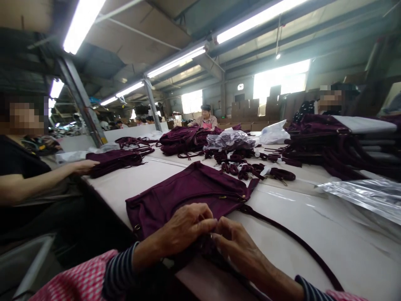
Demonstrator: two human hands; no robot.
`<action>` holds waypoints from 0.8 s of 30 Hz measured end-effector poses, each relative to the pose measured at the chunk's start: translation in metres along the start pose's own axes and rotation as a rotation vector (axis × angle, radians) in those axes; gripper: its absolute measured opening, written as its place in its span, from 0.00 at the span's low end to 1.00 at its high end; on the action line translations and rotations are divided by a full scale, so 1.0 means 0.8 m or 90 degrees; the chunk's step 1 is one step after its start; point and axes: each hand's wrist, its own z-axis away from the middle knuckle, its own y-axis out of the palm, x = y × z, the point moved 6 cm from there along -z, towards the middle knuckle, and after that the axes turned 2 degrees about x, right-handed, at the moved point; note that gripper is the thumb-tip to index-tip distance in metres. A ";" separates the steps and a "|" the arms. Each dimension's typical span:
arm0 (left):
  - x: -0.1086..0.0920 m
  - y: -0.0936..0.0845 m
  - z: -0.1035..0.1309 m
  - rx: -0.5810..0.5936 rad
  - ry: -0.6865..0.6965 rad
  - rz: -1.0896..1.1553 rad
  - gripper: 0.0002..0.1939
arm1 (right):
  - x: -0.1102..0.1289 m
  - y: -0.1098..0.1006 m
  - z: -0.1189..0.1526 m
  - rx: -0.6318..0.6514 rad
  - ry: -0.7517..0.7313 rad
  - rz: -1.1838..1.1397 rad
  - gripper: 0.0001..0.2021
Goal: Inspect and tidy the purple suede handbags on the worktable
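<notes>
A dark purple bag lies flat on the white table in front of me, with a small zip pull and metal fittings showing. Its long strap curves over the tabletop to the right. My left hand is closed at the bag's near edge, thumb and fingers pinched together. Almost touching it, my right hand is also pinched, at the same spot. Whatever the fingertips grip is too small or hidden to make out. Below the hands, dark bag material hangs in shadow at the table edge.
Behind the bag lie several coiled straps and a plastic-wrapped bundle. Stacked purple bags stand at right, beside clear plastic sheeting. At left, a co-worker's hand touches another bag pile. Other people sit across the table.
</notes>
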 end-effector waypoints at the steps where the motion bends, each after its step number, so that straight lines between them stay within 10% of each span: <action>1: -0.009 0.002 0.020 0.016 0.031 -0.078 0.12 | -0.004 0.000 0.005 0.016 0.030 -0.018 0.14; 6: -0.015 0.010 0.076 -0.010 0.068 -0.322 0.20 | 0.001 0.007 0.031 0.080 0.085 -0.074 0.14; 10: 0.013 -0.021 0.056 -0.052 -0.067 -0.063 0.07 | 0.010 0.017 0.039 0.094 0.048 -0.087 0.09; 16: 0.041 -0.058 0.025 -0.104 -0.087 0.295 0.16 | -0.007 0.063 0.058 0.220 0.095 -0.057 0.20; 20: 0.052 -0.047 0.015 -0.120 -0.094 0.388 0.20 | -0.018 0.108 0.051 0.226 0.134 -0.170 0.34; 24: 0.040 -0.041 0.019 -0.144 -0.066 0.311 0.17 | -0.016 0.140 0.031 0.184 0.153 -0.236 0.20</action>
